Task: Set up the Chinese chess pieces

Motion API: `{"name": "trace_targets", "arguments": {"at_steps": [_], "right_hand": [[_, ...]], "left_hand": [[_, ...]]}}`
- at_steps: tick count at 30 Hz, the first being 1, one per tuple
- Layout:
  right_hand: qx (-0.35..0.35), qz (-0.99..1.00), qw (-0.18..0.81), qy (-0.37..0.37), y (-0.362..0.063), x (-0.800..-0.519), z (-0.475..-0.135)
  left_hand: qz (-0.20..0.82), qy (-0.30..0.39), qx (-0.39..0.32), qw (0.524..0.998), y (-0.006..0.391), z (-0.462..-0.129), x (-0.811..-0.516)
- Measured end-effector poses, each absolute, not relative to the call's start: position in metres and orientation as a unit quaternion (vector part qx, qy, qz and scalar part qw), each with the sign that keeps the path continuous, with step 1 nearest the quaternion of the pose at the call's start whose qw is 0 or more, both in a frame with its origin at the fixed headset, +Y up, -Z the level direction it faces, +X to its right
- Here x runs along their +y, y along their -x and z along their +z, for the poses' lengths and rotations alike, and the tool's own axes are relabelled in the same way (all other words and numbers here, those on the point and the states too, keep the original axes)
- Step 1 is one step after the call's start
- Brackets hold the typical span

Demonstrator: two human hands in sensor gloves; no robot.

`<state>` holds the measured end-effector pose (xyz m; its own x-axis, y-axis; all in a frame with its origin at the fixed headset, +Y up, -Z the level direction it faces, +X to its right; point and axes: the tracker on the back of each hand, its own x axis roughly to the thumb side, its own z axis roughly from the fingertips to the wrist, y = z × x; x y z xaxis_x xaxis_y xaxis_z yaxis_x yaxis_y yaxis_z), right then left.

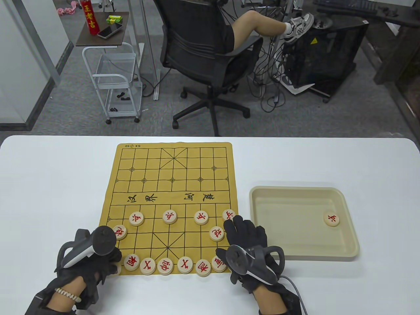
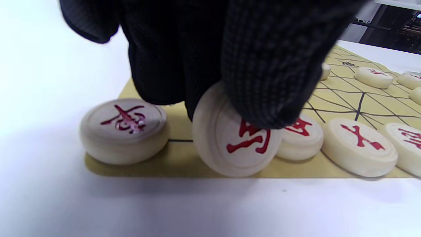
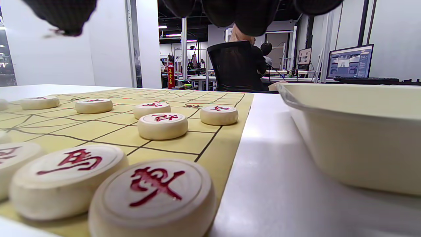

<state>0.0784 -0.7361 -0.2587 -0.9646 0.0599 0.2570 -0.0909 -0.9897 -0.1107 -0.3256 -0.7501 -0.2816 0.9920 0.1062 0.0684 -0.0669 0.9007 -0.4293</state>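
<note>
White table (image 1: 49, 183): left hand (image 1: 95, 259) tilts horse piece (image 2: 235, 141) up; right hand (image 1: 247, 244) spread flat; tray (image 1: 351, 252) beside board (image 1: 170, 183).

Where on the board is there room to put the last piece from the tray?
The far half of the board, past the river writing, is bare. The near-left soldier point, left of the soldier, is free too. The bottom row is crowded, between both hands. One piece remains in the tray.

A yellow board (image 1: 170, 183) lies on the white desk (image 1: 49, 183) with red-marked pieces on its near half. Both gloved hands, left (image 1: 95, 259) and right (image 1: 246, 242), rest at its near corners. Right, a cream tray (image 1: 295, 197) holds one piece (image 1: 331, 218).
</note>
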Motion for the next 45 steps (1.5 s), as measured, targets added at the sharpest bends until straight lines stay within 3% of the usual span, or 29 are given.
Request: {"name": "trace_targets", "arguments": {"at_steps": [4,11,17,26,32,40,45], "right_hand": [[-0.059,0.989,0.037,-0.127,-0.079,-0.736,-0.259],[-0.056,0.99,0.041,-0.123,-0.078,-0.736,-0.26],[-0.052,0.99,0.041,-0.122,-0.077,-0.736,-0.261],[-0.051,0.991,0.032,-0.123,-0.077,-0.737,-0.261],[-0.047,0.991,0.03,-0.12,-0.077,-0.738,-0.262],[-0.038,0.995,0.061,-0.071,-0.097,-0.732,-0.278],[-0.022,0.996,0.086,0.024,-0.149,-0.719,-0.302]], "left_hand": [[0.037,0.202,-0.05,0.977,0.325,-0.286,-0.756],[-0.07,0.126,-0.091,0.985,0.313,-0.287,-0.762],[-0.094,0.125,-0.093,0.983,0.31,-0.283,-0.762],[0.024,-0.04,-0.055,0.997,0.302,-0.282,-0.716],[0.063,-0.122,-0.031,0.99,0.301,-0.277,-0.722],[0.047,-0.122,-0.044,0.99,0.304,-0.262,-0.731],[0.054,-0.111,-0.039,0.992,0.307,-0.263,-0.733]]}}
